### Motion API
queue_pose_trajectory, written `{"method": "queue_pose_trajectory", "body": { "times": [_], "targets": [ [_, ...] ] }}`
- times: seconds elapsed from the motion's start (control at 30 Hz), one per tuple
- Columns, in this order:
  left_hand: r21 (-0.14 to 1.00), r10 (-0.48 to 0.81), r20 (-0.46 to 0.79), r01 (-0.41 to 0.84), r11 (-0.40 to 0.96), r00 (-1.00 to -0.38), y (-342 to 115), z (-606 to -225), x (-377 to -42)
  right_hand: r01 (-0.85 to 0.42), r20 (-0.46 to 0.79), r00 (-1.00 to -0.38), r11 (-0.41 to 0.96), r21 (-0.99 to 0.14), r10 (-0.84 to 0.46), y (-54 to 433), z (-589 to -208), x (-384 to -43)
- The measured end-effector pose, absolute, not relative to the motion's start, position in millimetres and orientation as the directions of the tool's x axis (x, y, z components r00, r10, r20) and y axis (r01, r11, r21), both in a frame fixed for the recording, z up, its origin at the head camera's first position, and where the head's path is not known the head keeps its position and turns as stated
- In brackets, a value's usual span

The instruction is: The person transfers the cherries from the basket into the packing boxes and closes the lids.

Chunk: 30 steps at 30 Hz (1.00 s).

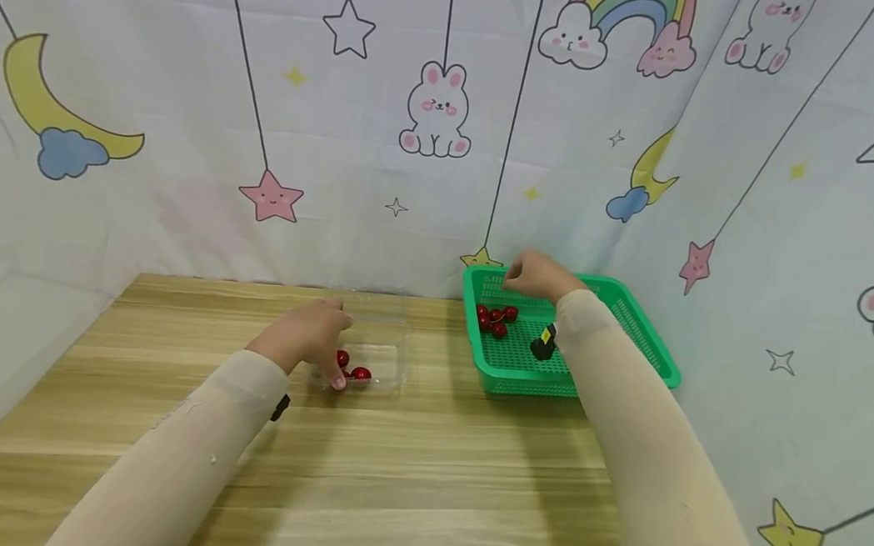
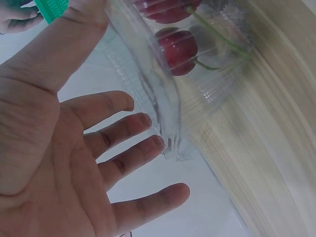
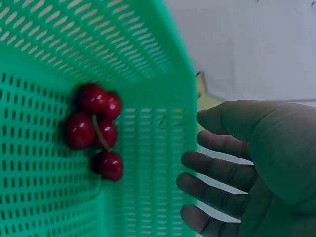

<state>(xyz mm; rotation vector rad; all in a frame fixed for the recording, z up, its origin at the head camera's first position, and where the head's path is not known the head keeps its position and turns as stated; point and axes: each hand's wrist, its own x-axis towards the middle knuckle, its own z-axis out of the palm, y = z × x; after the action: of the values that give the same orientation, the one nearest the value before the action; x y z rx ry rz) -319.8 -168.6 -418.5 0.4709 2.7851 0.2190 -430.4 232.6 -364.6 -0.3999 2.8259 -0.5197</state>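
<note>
Quietly, two bare hands work at either side of a wooden worktop [image 1: 410,472], the right hand [image 1: 538,275] poised by the far left rim of a green basket [image 1: 526,382], its fingers [image 3: 217,168] loosely bent and holding nothing. Across the way, the left hand [image 1: 309,332] spans the left side of a clear box [image 1: 402,354], fingers relaxed and spread, thumb [image 2: 54,52] along the plastic; whether it presses there is hard to tell, but nothing is clenched. Several cherries [image 3: 79,132] huddle on the basket's floor near its left end, while at least two others [image 2: 178,52] lie in the box, partly hidden by the left hand. Fruit like this is probably best handled with a light fingertip pinch on the sides, each stem eased free of its neighbours and any release made low to avoid bruising; the box likely wants only gentle steadying. Being nearly round, the cherries show no clear long axis, so stems give direction: in the left wrist view the box pair's stems [image 2: 217,33] run rightward, and in the right wrist view one basket stem [image 3: 101,134] slants downward and right across the cluster.
</note>
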Motion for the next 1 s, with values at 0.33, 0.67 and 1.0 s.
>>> {"method": "queue_pose_trajectory", "body": {
  "times": [0.33, 0.67, 1.0],
  "targets": [
    [0.190, 0.354, -0.265, 0.311, 0.931, -0.897, -169, -419, -320, -0.164, -0.269, -0.922, 0.911, -0.378, -0.277, 250, -395, -442],
    [0.189, 0.344, -0.265, 0.301, 0.935, -0.901, -169, -419, -320, -0.152, -0.355, -0.894, 0.930, -0.335, -0.274, 246, -414, -449],
    [0.182, 0.358, -0.254, 0.319, 0.930, -0.898, -170, -419, -319, -0.132, -0.355, -0.900, 0.935, -0.330, -0.253, 243, -430, -451]
  ]
}}
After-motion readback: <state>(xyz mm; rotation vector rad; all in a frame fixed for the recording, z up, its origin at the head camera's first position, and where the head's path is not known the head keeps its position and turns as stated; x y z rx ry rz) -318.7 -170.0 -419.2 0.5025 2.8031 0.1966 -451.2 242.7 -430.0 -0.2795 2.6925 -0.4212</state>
